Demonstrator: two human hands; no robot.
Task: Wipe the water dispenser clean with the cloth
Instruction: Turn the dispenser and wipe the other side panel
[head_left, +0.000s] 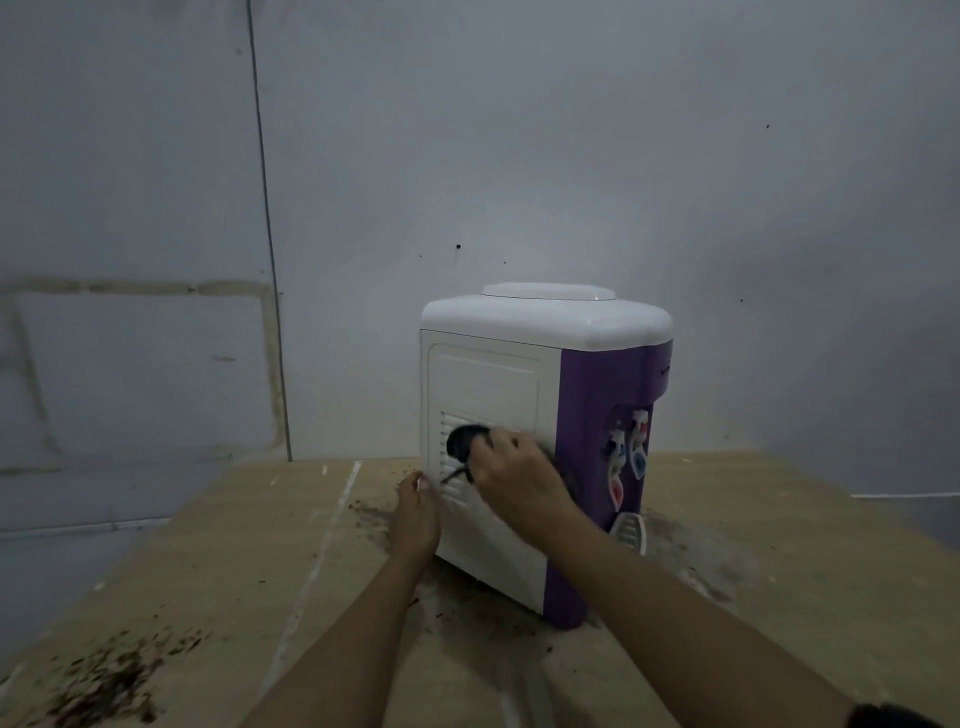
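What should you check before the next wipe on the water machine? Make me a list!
1. Cloth gripped in the right hand: ok.
2. Cloth touching the white vented side of the water dispenser: ok.
3. Left hand steadying the dispenser's rear edge: ok.
4. Dispenser upright on the table: ok.
5. Table free of dirt: not ok, brown crumbs lie scattered.
6. Cloth clean enough: cannot tell, it is dark and blurred.

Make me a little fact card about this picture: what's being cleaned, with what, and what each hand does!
machine: white and purple plastic water dispenser, upright on the wooden table
cleaning tool: dark cloth
right hand: holds the cloth against the white vented side panel
left hand: touches the dispenser's near left edge
mess: dark crumbs scattered on the table
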